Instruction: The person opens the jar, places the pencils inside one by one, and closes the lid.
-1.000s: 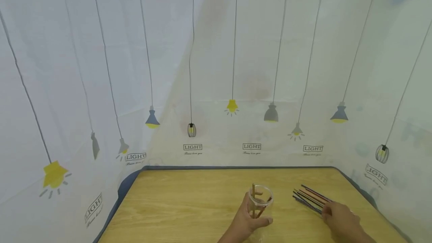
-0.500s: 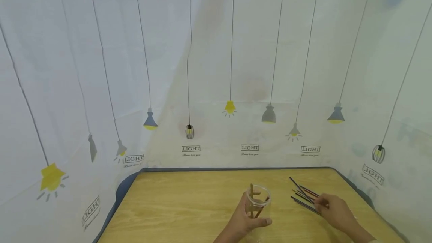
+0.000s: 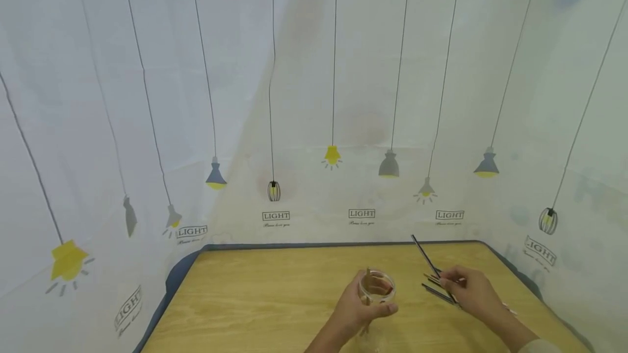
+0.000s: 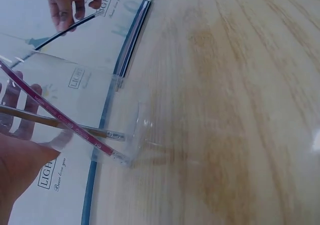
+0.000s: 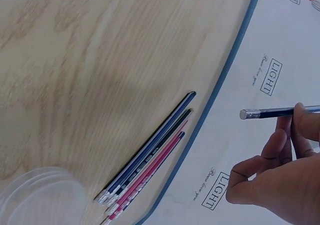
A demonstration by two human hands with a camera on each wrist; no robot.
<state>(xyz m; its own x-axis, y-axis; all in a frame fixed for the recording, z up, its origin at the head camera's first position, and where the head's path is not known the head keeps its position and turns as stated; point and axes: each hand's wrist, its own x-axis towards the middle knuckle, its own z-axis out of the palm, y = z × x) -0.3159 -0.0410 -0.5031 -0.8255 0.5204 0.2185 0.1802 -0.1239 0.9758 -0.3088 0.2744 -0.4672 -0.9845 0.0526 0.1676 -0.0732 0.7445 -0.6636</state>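
My left hand [image 3: 354, 309] grips a clear cup [image 4: 142, 122] with its mouth upward in the head view. Two pencils lean crosswise inside it, one red [image 4: 65, 119] and one yellow-brown [image 4: 30, 116], their silver ferrules at the bottom. My right hand [image 3: 473, 290] pinches a dark blue pencil [image 5: 277, 113] near its eraser end, raised above the table and slanting up to the left in the head view. Beneath that hand several pencils [image 5: 144, 146], dark and pink-red, lie side by side on the table, partly hidden by the hand in the head view.
A translucent round lid-like piece [image 5: 45, 200] lies on the table near the pencils. The wooden table [image 3: 255, 293] ends at a dark blue edge, and white sheeting [image 3: 304, 97] printed with hanging lamps stands around its back and sides.
My right hand has picked a dark blue pencil from the pile and lifted it up and slightly left. The left hand stays in place with the cup, its mouth tipped slightly.
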